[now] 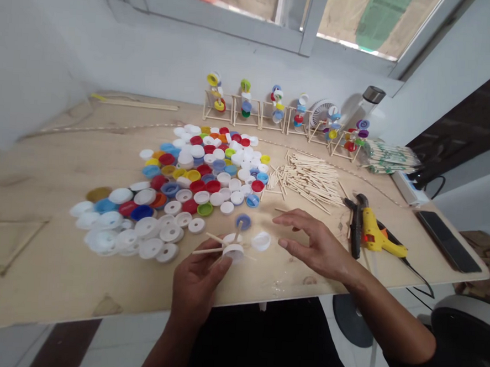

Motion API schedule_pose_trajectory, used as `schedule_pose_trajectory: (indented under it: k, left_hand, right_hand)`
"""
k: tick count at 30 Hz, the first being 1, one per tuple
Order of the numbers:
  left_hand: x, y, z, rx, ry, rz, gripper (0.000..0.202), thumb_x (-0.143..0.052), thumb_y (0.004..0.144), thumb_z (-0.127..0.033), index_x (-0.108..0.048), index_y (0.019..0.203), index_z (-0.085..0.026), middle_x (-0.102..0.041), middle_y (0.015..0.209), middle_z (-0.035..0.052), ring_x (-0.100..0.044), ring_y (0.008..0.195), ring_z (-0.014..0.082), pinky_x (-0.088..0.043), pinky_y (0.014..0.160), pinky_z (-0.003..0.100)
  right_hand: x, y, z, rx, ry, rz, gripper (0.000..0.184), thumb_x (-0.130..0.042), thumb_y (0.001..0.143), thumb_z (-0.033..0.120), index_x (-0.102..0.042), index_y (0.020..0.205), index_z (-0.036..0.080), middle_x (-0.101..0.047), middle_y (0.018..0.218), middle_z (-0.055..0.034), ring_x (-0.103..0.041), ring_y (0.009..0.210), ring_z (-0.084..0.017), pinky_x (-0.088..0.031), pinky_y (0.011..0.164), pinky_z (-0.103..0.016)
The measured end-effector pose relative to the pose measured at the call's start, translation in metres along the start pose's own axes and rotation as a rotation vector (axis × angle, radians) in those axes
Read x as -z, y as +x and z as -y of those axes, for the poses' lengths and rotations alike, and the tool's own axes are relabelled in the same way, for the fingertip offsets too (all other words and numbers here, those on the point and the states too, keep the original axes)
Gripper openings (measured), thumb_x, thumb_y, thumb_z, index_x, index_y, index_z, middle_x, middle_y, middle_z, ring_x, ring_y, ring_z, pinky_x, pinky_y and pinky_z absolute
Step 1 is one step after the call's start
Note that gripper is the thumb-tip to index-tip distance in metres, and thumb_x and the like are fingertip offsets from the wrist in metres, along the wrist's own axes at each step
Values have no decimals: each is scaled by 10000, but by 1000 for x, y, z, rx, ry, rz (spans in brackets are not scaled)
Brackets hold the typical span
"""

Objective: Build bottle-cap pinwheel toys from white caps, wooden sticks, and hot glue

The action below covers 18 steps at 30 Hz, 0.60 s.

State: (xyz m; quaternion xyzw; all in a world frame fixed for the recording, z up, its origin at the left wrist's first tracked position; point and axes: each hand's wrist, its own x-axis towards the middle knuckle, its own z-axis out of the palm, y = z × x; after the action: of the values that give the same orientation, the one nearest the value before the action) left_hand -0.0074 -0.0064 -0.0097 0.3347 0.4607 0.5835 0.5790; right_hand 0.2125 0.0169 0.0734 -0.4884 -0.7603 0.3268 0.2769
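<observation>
My left hand (197, 286) grips a small wheel of wooden sticks with white bottle caps (233, 252) on it, just above the table's near edge. Its sticks fan out to the left, upward and to the right. My right hand (314, 240) hovers to the right, thumb and fingers apart, with nothing between them. Between the hands lies a loose translucent white cap (261, 240). A blue cap (244, 221) sits just behind the wheel. Part of the wheel is hidden by my left fingers.
Many coloured bottle caps (199, 186) cover the table's middle. Behind my right hand is a pile of wooden sticks (311, 179). To the right are a yellow glue gun (377, 233) and a phone (449, 241). Several stick-and-cap wheels on stands (245, 103) line the wall.
</observation>
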Motion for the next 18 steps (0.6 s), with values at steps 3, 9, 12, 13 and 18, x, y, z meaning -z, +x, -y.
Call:
schedule_pose_trajectory:
  k: [3, 9, 12, 13, 18]
  left_hand:
    - [1, 3, 1, 39, -117, -91, 372, -844, 531, -334, -725, 855, -192, -745, 909, 46, -679, 846, 168, -532, 769, 231]
    - [-4, 4, -7, 83, -242, -188, 425, -880, 421, -357, -736, 777, -176, -746, 795, 51, -676, 773, 160, -532, 747, 236]
    - [-5, 4, -11, 53, -271, -187, 390, -873, 421, -366, -724, 724, -168, -729, 723, 41, -674, 736, 171, -543, 713, 262]
    - [-5, 4, -12, 38, -274, -179, 381, -869, 425, -370, -720, 710, -166, -721, 701, 36, -670, 713, 168, -545, 698, 264]
    - [-3, 4, -12, 40, -277, -144, 358, -861, 440, -374, -711, 694, -170, -705, 666, 10, -657, 661, 138, -542, 675, 238]
  right_hand:
    - [-2, -1, -3, -20, 35, -11, 252, -593, 863, 247, -618, 1112, 217, -626, 1123, -73, -562, 1064, -197, -441, 908, -382]
    - [-14, 8, -13, -39, -2, 7, 231, -578, 862, 232, -633, 1085, 214, -638, 1106, -64, -585, 1033, -191, -453, 876, -353]
    - [-25, 20, -17, -43, -122, 27, 248, -583, 844, 209, -631, 1087, 195, -639, 1093, -73, -592, 1020, -200, -452, 881, -354]
    - [-30, 25, -18, -41, -171, 31, 262, -591, 835, 202, -627, 1094, 190, -637, 1093, -77, -590, 1023, -206, -450, 886, -357]
    - [-55, 47, -13, 13, -386, 44, 318, -607, 821, 241, -589, 1133, 179, -605, 1148, -106, -555, 1058, -243, -457, 865, -356]
